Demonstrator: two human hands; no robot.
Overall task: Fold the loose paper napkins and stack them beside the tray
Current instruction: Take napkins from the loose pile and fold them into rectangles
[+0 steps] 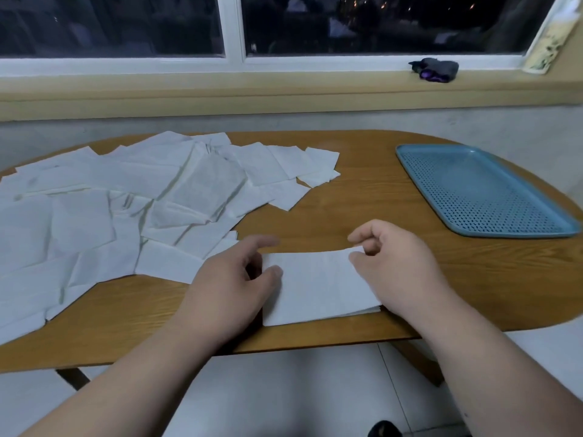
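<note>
A white paper napkin (pixel 318 287) lies folded into a rectangle near the front edge of the wooden table (pixel 362 197). My left hand (pixel 230 285) rests on its left end, thumb on the paper and fingers spread. My right hand (pixel 394 266) pinches the napkin's far right corner between thumb and curled fingers. Several loose white napkins (pixel 126 209) lie scattered in a heap over the left half of the table. The blue perforated tray (pixel 482 190) sits at the right end, holding nothing.
A window with a white frame (pixel 233 29) runs behind the table above a yellow sill (pixel 252 86). A dark cloth bundle (pixel 437 70) lies on the sill at the right. Pale floor tiles (pixel 284 392) show below the table's front edge.
</note>
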